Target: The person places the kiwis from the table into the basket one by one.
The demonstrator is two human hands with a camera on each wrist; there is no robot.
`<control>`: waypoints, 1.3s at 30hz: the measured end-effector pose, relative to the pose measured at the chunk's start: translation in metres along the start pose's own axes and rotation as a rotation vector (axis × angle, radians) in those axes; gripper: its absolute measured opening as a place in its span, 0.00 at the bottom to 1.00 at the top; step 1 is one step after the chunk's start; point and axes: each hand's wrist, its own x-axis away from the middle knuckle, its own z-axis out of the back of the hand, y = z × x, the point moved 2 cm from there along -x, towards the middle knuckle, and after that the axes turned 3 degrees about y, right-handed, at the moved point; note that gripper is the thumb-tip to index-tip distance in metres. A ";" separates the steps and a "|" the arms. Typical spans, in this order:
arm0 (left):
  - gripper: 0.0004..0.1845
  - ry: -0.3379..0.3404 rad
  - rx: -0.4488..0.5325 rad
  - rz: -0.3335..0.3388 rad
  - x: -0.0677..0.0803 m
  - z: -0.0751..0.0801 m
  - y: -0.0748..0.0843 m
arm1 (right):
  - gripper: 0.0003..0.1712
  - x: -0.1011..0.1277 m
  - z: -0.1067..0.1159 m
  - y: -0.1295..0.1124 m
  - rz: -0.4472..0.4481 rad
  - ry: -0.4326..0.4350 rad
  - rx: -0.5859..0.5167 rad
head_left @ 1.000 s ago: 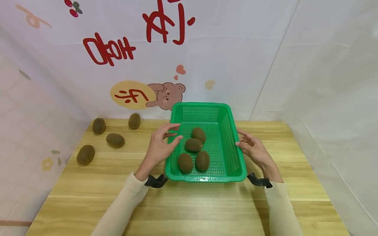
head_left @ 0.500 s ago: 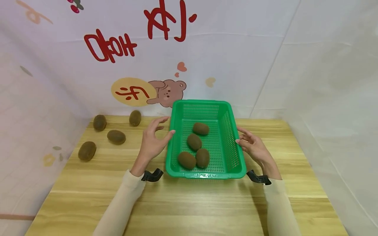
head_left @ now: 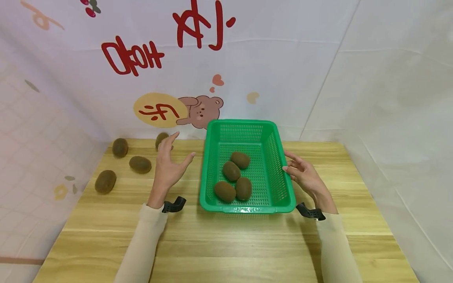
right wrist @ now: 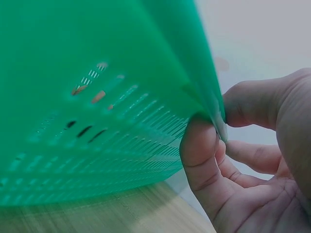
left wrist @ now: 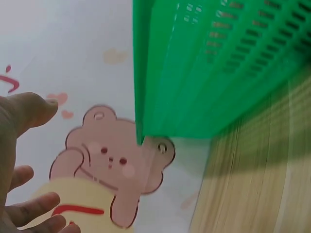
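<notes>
Where the desk [head_left: 226, 236] meets its far edge, a green basket [head_left: 247, 131] stands a little right of the middle, its back wall close to the printed backdrop [head_left: 226, 63]. Four kiwis lie on its mesh floor: one toward the far end [head_left: 240, 160], one just nearer and left of it [head_left: 231, 171], and two side by side near the front wall, the left one [head_left: 224, 191] touching the right one [head_left: 243, 188].

At the basket's right rim, the right hand [head_left: 304, 177] grasps the plastic: the right wrist view shows the thumb [right wrist: 201, 150] pressed under the rim's lip and the fingers curled behind it, so the rim is pinched between them.

Left of the basket, the left hand [head_left: 168, 167] hangs above the desk with its fingers spread and relaxed, released and holding nothing, apart from the basket's left wall. The left wrist view shows the fingertips [left wrist: 36, 104] bare against the backdrop's cartoon bear [left wrist: 114, 158], with the basket's corner just beside.

Toward the desk's far left corner lie four more kiwis: one at the far edge partly hidden behind the left hand's fingers [head_left: 161, 139], one further left at the far edge [head_left: 120, 147], one nearer [head_left: 140, 164], and one by the left edge [head_left: 105, 181]. Both forearms wear cream sleeves [head_left: 141, 243], each with a black wrist mount [head_left: 173, 205].
</notes>
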 end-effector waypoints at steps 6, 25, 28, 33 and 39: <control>0.45 0.054 -0.047 0.010 0.004 0.016 -0.014 | 0.41 -0.001 -0.002 0.002 -0.025 -0.006 0.034; 0.56 0.104 -0.158 0.104 0.000 0.054 -0.060 | 0.42 -0.001 -0.003 0.003 -0.004 -0.026 -0.059; 0.57 0.102 -0.163 0.135 0.002 0.061 -0.068 | 0.42 -0.001 -0.004 0.002 0.007 -0.032 -0.075; 0.57 0.080 -0.170 0.261 0.006 0.072 -0.081 | 0.41 0.000 -0.004 0.002 0.024 -0.042 -0.092; 0.60 0.040 -0.143 0.414 0.009 0.080 -0.093 | 0.41 0.002 -0.002 0.002 0.034 -0.034 -0.081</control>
